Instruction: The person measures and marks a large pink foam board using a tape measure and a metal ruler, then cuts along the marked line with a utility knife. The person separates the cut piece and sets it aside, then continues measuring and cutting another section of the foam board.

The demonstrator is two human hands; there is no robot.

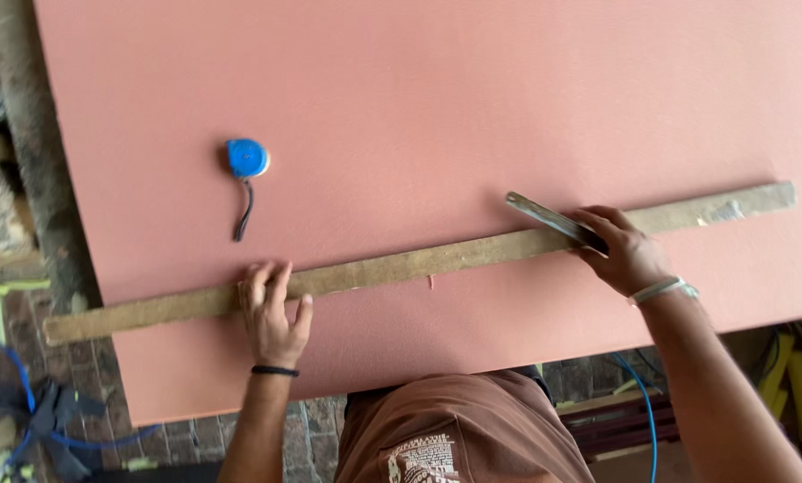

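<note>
Left hand [271, 309] flat, open, pinning wooden batten [419, 262] at 8 o'clock; right hand [624, 250] grips metal blade [553, 220]. Batten stiff, light; press mid-span.

Both forearms are reaching forward and bare, the left hand [271, 313] lying flat with fingers extended and pressing palm-down, a dark band at its wrist, while the right hand [624, 250] is curling in a grip, a pale band at its wrist.

Bare forearms; black band on left wrist [275, 370], pale bracelet on right wrist [662, 289]; brown printed shirt [459, 429].
</note>
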